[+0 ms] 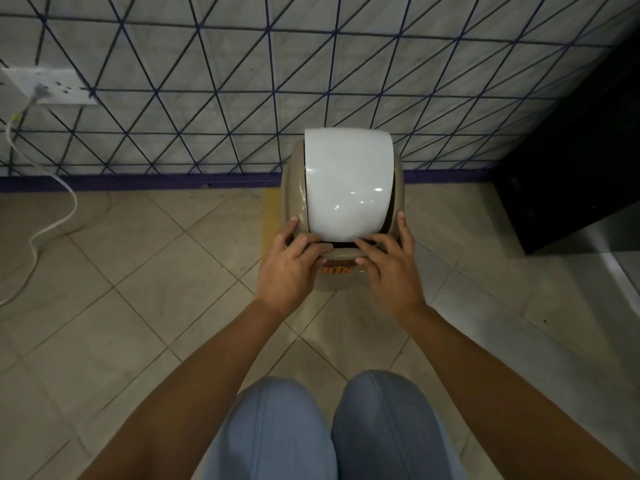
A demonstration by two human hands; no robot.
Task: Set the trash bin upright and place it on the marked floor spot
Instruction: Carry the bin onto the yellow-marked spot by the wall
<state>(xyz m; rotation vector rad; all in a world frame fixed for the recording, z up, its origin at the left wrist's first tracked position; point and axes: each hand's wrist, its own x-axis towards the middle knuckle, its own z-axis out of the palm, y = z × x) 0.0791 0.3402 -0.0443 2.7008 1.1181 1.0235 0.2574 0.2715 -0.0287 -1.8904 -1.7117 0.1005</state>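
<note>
Your left hand (289,268) and right hand (391,271) grip the trash bin (341,188) by its near rim — steadying it upright against the wall, beside a yellow floor mark (270,216).

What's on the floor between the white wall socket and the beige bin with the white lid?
In the head view, only bare floor tiles and a white cable trailing from the socket; a yellow floor strip borders the bin.

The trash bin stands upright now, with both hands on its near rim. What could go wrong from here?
The yellow floor mark shows only along the left side of the trash bin, so the bin may sit off the spot. The left hand and right hand press near the white swing lid; it could tip inward and pinch fingers.
</note>
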